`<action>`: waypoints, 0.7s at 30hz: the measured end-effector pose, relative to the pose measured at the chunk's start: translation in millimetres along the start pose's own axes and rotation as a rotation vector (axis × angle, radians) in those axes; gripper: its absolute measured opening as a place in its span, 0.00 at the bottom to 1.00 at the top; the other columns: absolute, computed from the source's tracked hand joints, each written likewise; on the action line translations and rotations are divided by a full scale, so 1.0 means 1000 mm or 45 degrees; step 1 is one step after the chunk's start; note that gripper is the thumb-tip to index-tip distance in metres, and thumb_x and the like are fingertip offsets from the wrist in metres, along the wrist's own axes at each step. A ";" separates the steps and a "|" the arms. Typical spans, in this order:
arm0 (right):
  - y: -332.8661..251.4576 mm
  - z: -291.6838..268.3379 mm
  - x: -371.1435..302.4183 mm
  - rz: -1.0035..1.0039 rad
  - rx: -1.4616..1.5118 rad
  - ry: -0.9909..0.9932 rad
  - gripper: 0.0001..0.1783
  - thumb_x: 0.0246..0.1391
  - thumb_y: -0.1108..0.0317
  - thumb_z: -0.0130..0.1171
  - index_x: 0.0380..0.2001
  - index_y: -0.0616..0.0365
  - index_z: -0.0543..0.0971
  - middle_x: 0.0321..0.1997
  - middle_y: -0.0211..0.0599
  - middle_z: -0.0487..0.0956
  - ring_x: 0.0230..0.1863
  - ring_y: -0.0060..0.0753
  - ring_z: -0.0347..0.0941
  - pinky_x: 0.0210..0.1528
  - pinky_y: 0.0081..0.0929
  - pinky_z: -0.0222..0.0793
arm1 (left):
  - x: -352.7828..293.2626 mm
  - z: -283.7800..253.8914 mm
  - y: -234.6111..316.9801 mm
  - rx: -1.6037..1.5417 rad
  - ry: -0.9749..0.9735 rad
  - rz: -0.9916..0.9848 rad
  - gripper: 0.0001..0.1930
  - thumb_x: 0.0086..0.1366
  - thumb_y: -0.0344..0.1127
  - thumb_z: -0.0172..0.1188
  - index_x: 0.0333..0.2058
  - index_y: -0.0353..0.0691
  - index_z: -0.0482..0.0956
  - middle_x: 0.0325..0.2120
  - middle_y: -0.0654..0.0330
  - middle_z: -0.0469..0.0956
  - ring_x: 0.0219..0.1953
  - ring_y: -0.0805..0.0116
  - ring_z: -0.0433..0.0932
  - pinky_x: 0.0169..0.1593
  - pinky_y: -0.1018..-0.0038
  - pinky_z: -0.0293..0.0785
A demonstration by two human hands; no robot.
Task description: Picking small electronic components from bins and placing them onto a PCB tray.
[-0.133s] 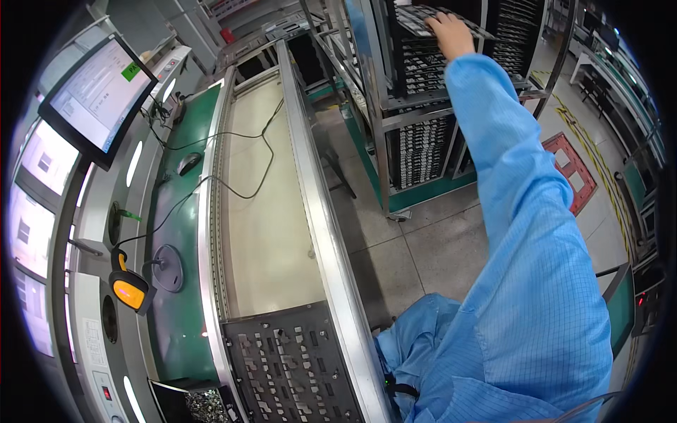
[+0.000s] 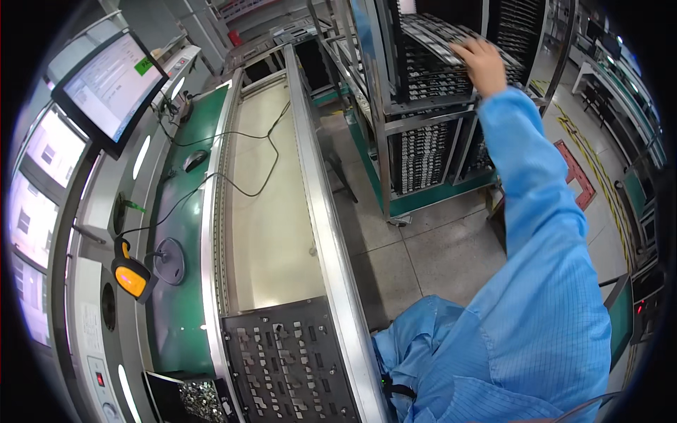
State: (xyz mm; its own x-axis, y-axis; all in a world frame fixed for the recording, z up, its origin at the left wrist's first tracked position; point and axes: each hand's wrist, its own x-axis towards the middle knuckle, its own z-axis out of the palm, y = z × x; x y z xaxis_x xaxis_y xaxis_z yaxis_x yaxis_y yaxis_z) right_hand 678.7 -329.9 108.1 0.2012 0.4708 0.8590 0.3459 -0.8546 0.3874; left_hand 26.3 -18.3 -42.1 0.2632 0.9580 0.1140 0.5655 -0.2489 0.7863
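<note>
The right hand (image 2: 485,67) is at the upper right of the frame, at the end of a long blue sleeve (image 2: 532,162). Its fingers lie close together, bent over the near edge of a flat tray (image 2: 436,37) with rows of small parts on it, and they look clamped on that edge; the thumb's grip beneath is out of sight.

From the fingertips the tray runs off toward the upper left of the frame. Its long axis seems to slope from upper left down to lower right, so the hand has it by one edge, well away from its upper-left corner. The tray sits at a slant, partly inside the metal rack (image 2: 423,120), over a close pile of similar trays. The right hand is the only one near it.

The left hand is not in view. At the bottom centre there is crumpled blue cloth (image 2: 423,324) with a dark band (image 2: 402,390); whether it is a sleeve or the lap, I cannot tell.

The hand covers part of the tray's near side, and the rack's dark inside swallows the far end. The parts on the tray are too small to make out, and the rack's top is cut off by the frame.
</note>
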 end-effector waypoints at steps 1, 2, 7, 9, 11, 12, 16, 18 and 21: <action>-0.011 -0.029 -0.004 0.037 0.062 0.006 0.26 0.38 0.82 0.54 0.44 0.50 0.78 0.39 0.33 0.75 0.42 0.40 0.71 0.46 0.35 0.67 | 0.001 -0.002 -0.001 -0.019 -0.011 0.004 0.31 0.70 0.45 0.40 0.62 0.26 0.49 0.62 0.37 0.53 0.64 0.45 0.53 0.67 0.62 0.45; -0.018 -0.061 -0.006 0.065 0.125 0.011 0.27 0.37 0.84 0.53 0.45 0.52 0.79 0.39 0.34 0.75 0.42 0.42 0.71 0.45 0.36 0.68 | -0.006 -0.004 -0.001 -0.041 -0.023 0.001 0.30 0.70 0.45 0.40 0.63 0.28 0.51 0.62 0.40 0.54 0.64 0.46 0.54 0.66 0.62 0.46; -0.112 -0.191 0.011 0.301 0.742 0.119 0.26 0.39 0.89 0.53 0.46 0.61 0.77 0.45 0.44 0.77 0.49 0.41 0.73 0.52 0.29 0.68 | -0.016 -0.005 -0.008 -0.206 -0.024 -0.044 0.28 0.71 0.42 0.39 0.63 0.30 0.52 0.62 0.42 0.55 0.64 0.51 0.54 0.65 0.62 0.49; -0.158 -0.210 0.029 0.449 1.281 0.225 0.15 0.52 0.85 0.52 0.43 0.65 0.78 0.45 0.39 0.78 0.47 0.34 0.74 0.51 0.27 0.68 | -0.019 -0.008 -0.031 -0.183 0.004 -0.106 0.28 0.71 0.41 0.39 0.63 0.30 0.52 0.63 0.42 0.54 0.65 0.51 0.54 0.65 0.62 0.48; -0.182 -0.217 0.033 0.900 1.996 0.164 0.12 0.55 0.79 0.55 0.44 0.62 0.77 0.47 0.36 0.78 0.47 0.31 0.74 0.50 0.28 0.68 | -0.017 0.003 -0.070 -0.668 0.097 -0.065 0.31 0.66 0.35 0.44 0.65 0.37 0.47 0.65 0.45 0.52 0.66 0.50 0.54 0.67 0.58 0.46; -0.196 -0.221 0.046 0.917 2.358 0.096 0.16 0.55 0.75 0.57 0.48 0.61 0.73 0.48 0.36 0.77 0.48 0.31 0.73 0.50 0.28 0.69 | -0.019 -0.003 -0.040 -0.550 0.041 -0.074 0.29 0.68 0.38 0.42 0.65 0.35 0.49 0.65 0.45 0.51 0.66 0.51 0.53 0.67 0.61 0.46; -0.269 -0.250 0.092 1.324 3.312 -0.625 0.19 0.56 0.74 0.55 0.52 0.65 0.70 0.49 0.39 0.77 0.47 0.34 0.76 0.51 0.33 0.73 | -0.031 -0.046 -0.013 -0.483 -0.051 -0.099 0.25 0.71 0.31 0.34 0.66 0.40 0.47 0.65 0.50 0.54 0.67 0.58 0.52 0.67 0.63 0.44; -0.291 -0.248 0.098 1.374 3.562 -1.224 0.19 0.58 0.71 0.54 0.52 0.65 0.69 0.51 0.41 0.76 0.49 0.36 0.75 0.54 0.35 0.72 | -0.032 -0.046 -0.004 -0.447 -0.036 -0.107 0.25 0.70 0.30 0.34 0.65 0.38 0.48 0.64 0.49 0.55 0.66 0.59 0.53 0.67 0.64 0.46; -0.330 -0.252 0.096 1.180 3.606 -1.363 0.21 0.60 0.70 0.51 0.56 0.62 0.68 0.54 0.41 0.75 0.52 0.39 0.74 0.56 0.39 0.70 | -0.033 -0.045 -0.003 -0.531 -0.034 -0.122 0.30 0.64 0.26 0.41 0.65 0.34 0.48 0.63 0.44 0.55 0.65 0.53 0.55 0.66 0.60 0.47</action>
State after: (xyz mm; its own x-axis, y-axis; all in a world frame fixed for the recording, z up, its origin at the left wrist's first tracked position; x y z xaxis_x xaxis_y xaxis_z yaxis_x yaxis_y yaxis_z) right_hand 352.9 -57.7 146.9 0.3813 0.9184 0.1061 -0.5888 0.3297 -0.7380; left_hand -19.3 -43.1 -20.8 0.2486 0.9685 0.0172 0.2250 -0.0750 0.9715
